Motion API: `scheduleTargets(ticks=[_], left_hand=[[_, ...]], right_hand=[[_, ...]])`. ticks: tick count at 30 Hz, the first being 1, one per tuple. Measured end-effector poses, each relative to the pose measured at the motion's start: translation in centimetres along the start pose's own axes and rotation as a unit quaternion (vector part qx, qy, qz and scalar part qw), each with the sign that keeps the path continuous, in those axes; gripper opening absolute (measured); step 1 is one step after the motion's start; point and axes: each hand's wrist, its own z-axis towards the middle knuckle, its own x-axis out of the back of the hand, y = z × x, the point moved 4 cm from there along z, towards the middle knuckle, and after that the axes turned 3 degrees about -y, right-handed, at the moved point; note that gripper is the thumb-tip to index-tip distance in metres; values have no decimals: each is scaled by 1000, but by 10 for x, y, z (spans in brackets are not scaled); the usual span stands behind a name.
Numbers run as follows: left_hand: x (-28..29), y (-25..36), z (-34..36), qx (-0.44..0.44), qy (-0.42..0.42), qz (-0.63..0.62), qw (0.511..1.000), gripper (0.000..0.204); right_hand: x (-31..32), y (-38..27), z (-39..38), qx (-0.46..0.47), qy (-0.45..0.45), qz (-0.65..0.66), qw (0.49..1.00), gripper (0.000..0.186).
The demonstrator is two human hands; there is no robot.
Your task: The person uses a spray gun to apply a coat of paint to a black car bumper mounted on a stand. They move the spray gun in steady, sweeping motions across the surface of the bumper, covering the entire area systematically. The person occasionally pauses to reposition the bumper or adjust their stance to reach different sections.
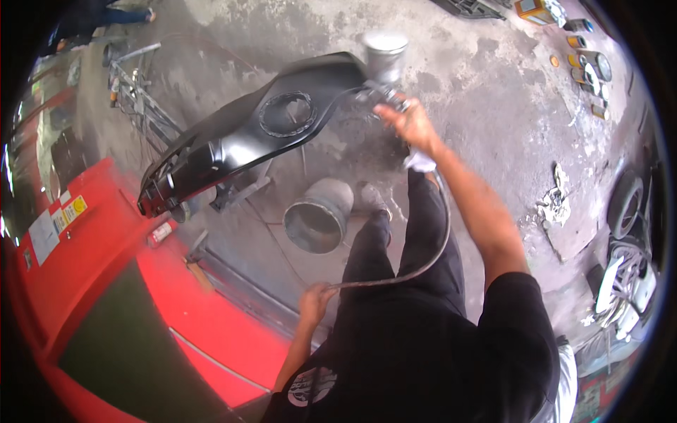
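Note:
My right hand (407, 121) grips a spray gun (383, 67) with a metal cup on top, held at the right end of a glossy black vehicle body panel (243, 130). The panel rests on a metal stand (236, 192) and has a round opening near its middle. My left hand (315, 299) is closed on the grey air hose (423, 254), which loops from the gun down past my leg. A white rag (421, 162) hangs by my right wrist.
A metal bucket (319, 215) lies tilted on the concrete floor under the panel. A red vehicle body (106, 282) fills the lower left. Paint cans (585, 60) stand at the upper right, wheels (624, 211) at the right edge, a metal frame (137, 99) upper left.

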Motion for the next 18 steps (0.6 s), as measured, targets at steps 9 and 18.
scheduleTargets(ticks=[9,18], left_hand=[[-1,96,26,77,2,-16,997,31],[-8,97,14,106,-28,-53,993,31]], right_hand=[[136,115,141,71,299,-431,849,49],[-30,-79,96,-8,-63,-18,998,29]])
